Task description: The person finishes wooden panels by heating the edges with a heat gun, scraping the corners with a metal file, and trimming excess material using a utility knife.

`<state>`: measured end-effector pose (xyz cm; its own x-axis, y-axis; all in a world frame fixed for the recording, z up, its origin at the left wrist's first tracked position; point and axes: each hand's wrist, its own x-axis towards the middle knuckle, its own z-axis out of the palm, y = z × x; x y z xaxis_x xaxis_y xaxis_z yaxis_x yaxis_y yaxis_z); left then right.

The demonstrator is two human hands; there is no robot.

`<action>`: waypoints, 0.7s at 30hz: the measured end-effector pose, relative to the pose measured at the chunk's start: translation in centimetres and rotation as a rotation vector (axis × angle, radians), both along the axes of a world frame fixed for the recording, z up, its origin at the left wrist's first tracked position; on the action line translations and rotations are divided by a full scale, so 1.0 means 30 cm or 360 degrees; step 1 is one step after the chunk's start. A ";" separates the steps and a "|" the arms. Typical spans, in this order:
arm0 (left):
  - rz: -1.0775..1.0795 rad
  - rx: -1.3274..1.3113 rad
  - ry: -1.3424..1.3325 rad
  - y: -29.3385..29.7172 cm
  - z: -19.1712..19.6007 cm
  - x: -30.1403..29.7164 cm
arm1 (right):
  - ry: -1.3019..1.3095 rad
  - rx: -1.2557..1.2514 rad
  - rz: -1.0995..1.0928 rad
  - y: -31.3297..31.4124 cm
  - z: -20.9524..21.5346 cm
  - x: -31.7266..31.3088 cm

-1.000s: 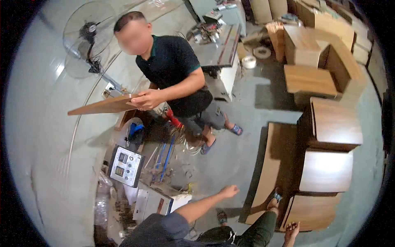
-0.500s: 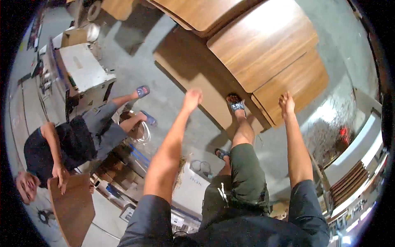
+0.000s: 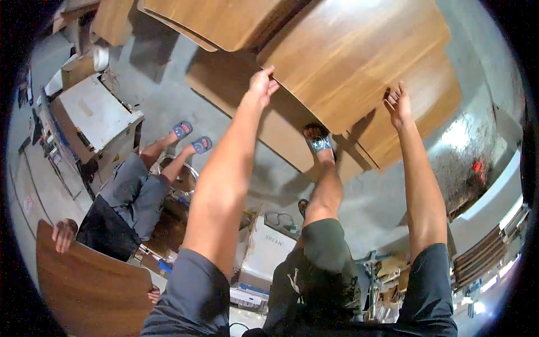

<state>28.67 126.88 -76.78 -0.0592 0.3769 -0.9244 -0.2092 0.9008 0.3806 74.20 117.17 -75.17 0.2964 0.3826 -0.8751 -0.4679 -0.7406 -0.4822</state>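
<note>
Both my arms stretch forward to a large brown wooden panel (image 3: 359, 62) lying on top of a stack of similar panels. My left hand (image 3: 261, 85) grips the panel's near left corner. My right hand (image 3: 397, 103) touches its near right edge with the fingers spread. My sandalled foot (image 3: 319, 139) stands on the lower panels of the stack (image 3: 281, 132).
A co-worker (image 3: 120, 194) in a dark shirt and grey shorts sits at the left, holding another wooden panel (image 3: 90, 289). Behind that person stands a grey workbench (image 3: 95, 115). A white box-shaped machine (image 3: 269, 250) and cables lie on the concrete floor below me.
My view has swung from the seated co-worker down to the stack. Both hands have reached forward and arrived on the top panel's near edge.
</note>
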 end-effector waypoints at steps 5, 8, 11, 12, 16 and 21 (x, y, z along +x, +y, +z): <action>-0.0147 0.0053 0.0057 0.005 0.114 -0.068 | 0.0015 -0.0205 -0.0348 0.059 -0.106 -0.012; 0.0004 0.0231 0.0005 -0.016 0.323 0.121 | 0.0041 -0.0008 -0.0323 0.022 -0.141 0.158; -0.0109 0.0284 -0.0154 -0.076 0.498 0.079 | 0.0082 0.0150 -0.0249 0.073 -0.138 0.160; 0.0177 0.0327 -0.0357 -0.125 0.563 0.066 | 0.0102 0.0206 -0.0208 0.083 -0.125 0.130; 0.0052 0.0409 -0.0398 -0.359 0.733 0.222 | -0.0112 0.0800 0.0133 -0.084 0.040 0.474; -0.0001 0.0667 -0.0447 -0.823 0.912 0.307 | -0.0531 0.0788 0.0050 -0.194 0.337 0.423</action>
